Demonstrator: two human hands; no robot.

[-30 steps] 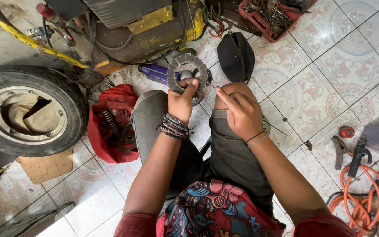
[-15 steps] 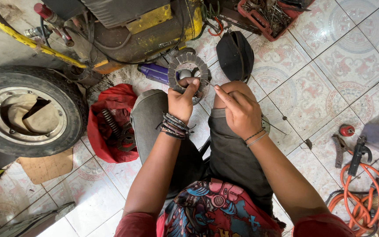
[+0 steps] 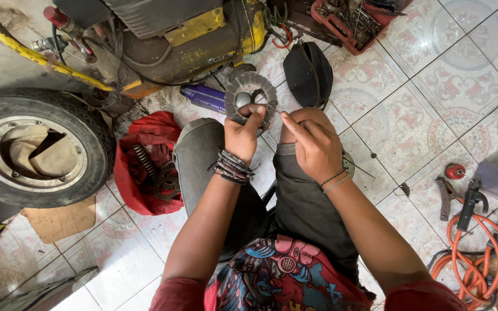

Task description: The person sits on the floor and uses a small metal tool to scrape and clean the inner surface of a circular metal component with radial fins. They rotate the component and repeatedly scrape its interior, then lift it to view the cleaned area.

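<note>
While the left hand (image 3: 242, 133) clamps the grey toothed ring (image 3: 251, 99) by its lower rim, thumb over the front face and fingers curled behind, I read the ring as standing on edge above the left knee, its flat face turned up toward the camera. The right hand (image 3: 313, 151) sits just beside it to the right, above the right knee, index and thumb pinched on what looks like a thin wire (image 3: 272, 107) running left to the ring's right edge. I can't tell whether the wire touches the teeth. The wire's long axis is roughly horizontal, pointing at the ring. The left hand is on the part; the right is near, fingertips just short of the rim. The purple can (image 3: 204, 97) lies on the tiles behind the ring.
</note>
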